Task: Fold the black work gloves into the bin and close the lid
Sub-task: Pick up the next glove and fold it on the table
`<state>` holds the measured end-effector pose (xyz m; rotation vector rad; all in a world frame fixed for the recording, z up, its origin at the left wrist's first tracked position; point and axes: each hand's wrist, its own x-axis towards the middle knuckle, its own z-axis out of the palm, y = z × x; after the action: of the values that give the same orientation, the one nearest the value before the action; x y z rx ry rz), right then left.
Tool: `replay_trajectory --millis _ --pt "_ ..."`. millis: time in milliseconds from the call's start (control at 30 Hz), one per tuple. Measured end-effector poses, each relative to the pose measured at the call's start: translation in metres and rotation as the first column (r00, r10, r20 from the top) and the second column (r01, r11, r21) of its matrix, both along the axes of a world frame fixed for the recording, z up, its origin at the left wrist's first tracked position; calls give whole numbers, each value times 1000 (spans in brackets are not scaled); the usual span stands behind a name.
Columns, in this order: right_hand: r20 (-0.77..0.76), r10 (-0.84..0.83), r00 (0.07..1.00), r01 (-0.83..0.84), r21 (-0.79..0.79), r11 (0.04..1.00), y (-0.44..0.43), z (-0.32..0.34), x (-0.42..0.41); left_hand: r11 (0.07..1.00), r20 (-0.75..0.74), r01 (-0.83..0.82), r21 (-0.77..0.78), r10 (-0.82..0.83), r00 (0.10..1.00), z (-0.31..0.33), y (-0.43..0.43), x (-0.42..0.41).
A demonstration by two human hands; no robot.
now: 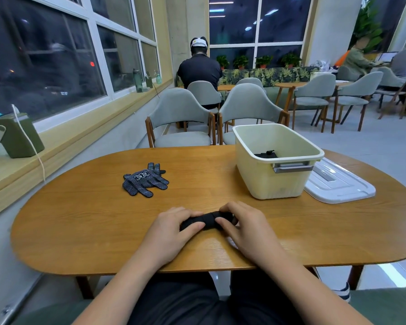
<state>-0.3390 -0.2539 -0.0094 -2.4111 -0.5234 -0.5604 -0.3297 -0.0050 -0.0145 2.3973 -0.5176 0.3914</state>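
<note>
A rolled-up black glove (208, 220) lies on the wooden table (99, 221) near its front edge. My left hand (174, 228) grips its left end, fingers curled over it. My right hand (242, 227) grips its right end with thumb and fingers. A pair of dotted black work gloves (145, 180) lies flat on the table, further back and to the left. The cream bin (277, 181) stands open at the back right, with a folded black glove (266, 154) inside it. Its white lid (338, 182) lies flat on the table to the right of the bin.
Grey chairs (181, 118) stand behind the table. A green box (17, 137) with a white cord sits on the window ledge at left. Other people sit at tables further back.
</note>
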Motion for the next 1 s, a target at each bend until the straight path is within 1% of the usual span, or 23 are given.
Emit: replay_trajectory --millis 133,200,300,367,467,533,633,833,1000 --pt "143 -52 988 70 -121 990 6 -6 2 999 -5 -34 15 35 999 0 -3 4" --pt "168 -57 984 85 -164 983 9 -8 4 998 -18 -54 14 54 998 0 -4 7" --pt "156 -35 987 67 -201 977 10 -8 9 997 -31 -69 33 70 997 0 -4 12" --pt "135 -7 991 38 -233 972 9 -6 11 994 1 -83 76 84 996 0 -5 14" --pt "114 24 993 11 -300 954 8 -2 13 988 128 -99 122 83 988 4 -5 12" --pt "96 26 995 6 -320 947 8 -1 15 986 231 -78 145 43 972 7 -6 8" --pt "64 22 998 1 -334 943 8 0 18 982 313 -57 180 -2 950 8 -1 5" --pt "40 0 999 13 -325 946 12 6 20 934 376 -70 350 -71 924 5 13 0" --pt "46 -45 998 57 -309 949 15 7 19 948 341 -67 312 -46 939 5 10 6"
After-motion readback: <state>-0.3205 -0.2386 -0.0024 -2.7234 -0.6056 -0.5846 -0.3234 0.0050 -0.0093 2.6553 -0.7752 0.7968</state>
